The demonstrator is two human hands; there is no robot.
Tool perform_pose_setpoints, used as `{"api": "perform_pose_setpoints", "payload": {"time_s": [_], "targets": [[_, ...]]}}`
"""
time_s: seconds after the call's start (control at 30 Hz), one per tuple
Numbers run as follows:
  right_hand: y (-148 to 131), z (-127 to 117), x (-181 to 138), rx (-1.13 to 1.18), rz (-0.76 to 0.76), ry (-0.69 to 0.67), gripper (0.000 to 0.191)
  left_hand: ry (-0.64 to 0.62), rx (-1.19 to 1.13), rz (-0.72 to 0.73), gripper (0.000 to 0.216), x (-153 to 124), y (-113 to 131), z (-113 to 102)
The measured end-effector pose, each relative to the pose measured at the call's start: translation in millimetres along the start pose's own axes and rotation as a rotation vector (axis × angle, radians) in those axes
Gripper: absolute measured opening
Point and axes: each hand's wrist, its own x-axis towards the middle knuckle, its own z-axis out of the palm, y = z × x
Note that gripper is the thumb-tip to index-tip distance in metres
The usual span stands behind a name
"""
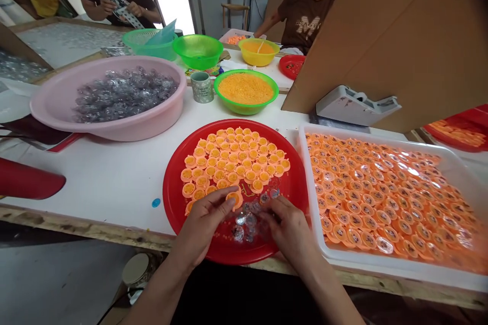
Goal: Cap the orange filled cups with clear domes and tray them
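My left hand (208, 218) pinches a small orange plastic cup (235, 197) between thumb and fingers, its round open face turned up. Beside it, my right hand (285, 221) has its fingers drawn together at a small clear printed disc (264, 198). Loose clear discs (246, 221) lie between both hands on a round red tray (179, 150). Rows of similar orange cups (229, 155), with yellow-orange filling inside, cover the tray's far half.
At right stands a white bin (305, 172) of orange pieces with printed clear tops. Beyond the tray are a green bowl (247, 108) of orange granules, a mug (202, 87) and a pink basin (152, 129) of clear plastic parts. A tape dispenser (354, 106) stands by cardboard. Two people sit opposite.
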Motion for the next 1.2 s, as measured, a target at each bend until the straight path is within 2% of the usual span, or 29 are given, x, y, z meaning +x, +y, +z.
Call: {"api": "perform_pose_setpoints", "payload": {"time_s": [0.13, 0.2, 0.33, 0.47, 0.57, 0.63, 0.83, 0.97, 1.13, 1.2], "targets": [[-6.6, 4.6, -4.4, -0.279, 0.138, -0.046, 0.028, 0.003, -0.127, -0.078, 0.035, -3.4, -2.3, -0.2], [-4.0, 3.4, -4.6, -0.286, 0.155, -0.07, 0.029, -0.024, -0.105, -0.092, 0.034, -4.4, -4.2, 2.9], [2.1, -5.3, -3.7, 0.028, 0.189, -0.037, 0.033, -0.088, -0.056, -0.101, 0.03, -4.6, -3.7, 9.6], [-0.5, -13.0, -4.9, 0.404, 0.269, -0.043, 0.025, -0.096, -0.029, -0.108, 0.03, -5.1, 0.3, 11.3], [-1.9, -12.0, -7.4, 0.493, 0.258, -0.012, 0.018, -0.09, -0.016, -0.106, 0.031, -6.5, 1.6, 10.5], [0.7, -9.2, -9.1, 0.424, 0.211, -0.016, 0.014, -0.094, -0.014, -0.11, 0.031, -7.4, 1.7, 10.2], [13.4, -5.5, -9.6, -0.087, 0.002, 0.018, 0.03, -0.083, -0.011, -0.096, 0.028, -6.4, -0.4, 7.0], [8.1, -4.7, -2.2, -0.111, -0.013, 0.052, 0.028, -0.05, 0.005, -0.058, 0.027, -4.1, -0.2, 1.5], [-6.2, 8.6, 8.9, -0.106, -0.132, -0.089, 0.033, -0.037, -0.003, -0.036, 0.026, -5.1, -1.6, -2.0], [-8.2, 13.0, 9.9, -0.126, -0.114, -0.126, 0.031, -0.042, 0.0, -0.062, 0.031, -5.8, -3.3, -2.7]]}}
